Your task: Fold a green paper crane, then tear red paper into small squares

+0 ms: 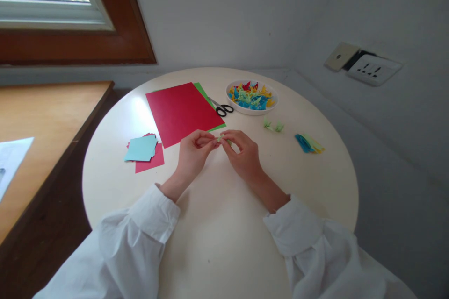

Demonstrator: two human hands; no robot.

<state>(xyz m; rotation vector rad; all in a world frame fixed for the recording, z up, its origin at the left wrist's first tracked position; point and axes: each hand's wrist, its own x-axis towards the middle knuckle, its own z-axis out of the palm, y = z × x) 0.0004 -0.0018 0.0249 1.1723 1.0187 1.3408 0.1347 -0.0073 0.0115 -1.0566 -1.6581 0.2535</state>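
Note:
Over the middle of the round white table, my left hand and my right hand meet at the fingertips. Both are closed in a pinch on a small piece of light green folded paper, mostly hidden by the fingers. Two light green folded paper pieces lie to the right, past my right hand. Behind them stands a white dish filled with small folded paper pieces in red, yellow, green and blue. Red and green paper sheets lie just beyond my left hand.
Black-handled scissors lie between the sheets and the dish. At left sits a stack of light blue and red paper squares. Blue, green and yellow paper strips lie at right. A wooden table stands left; walls border the back and right.

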